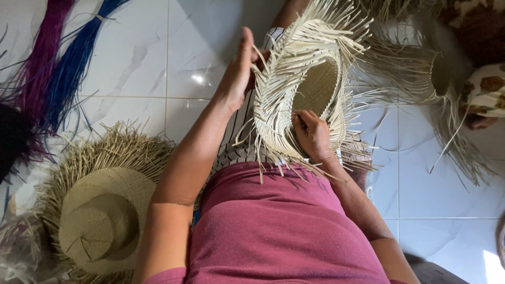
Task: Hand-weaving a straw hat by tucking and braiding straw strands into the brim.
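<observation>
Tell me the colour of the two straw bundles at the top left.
Magenta bundle and blue bundle, head view.
</observation>
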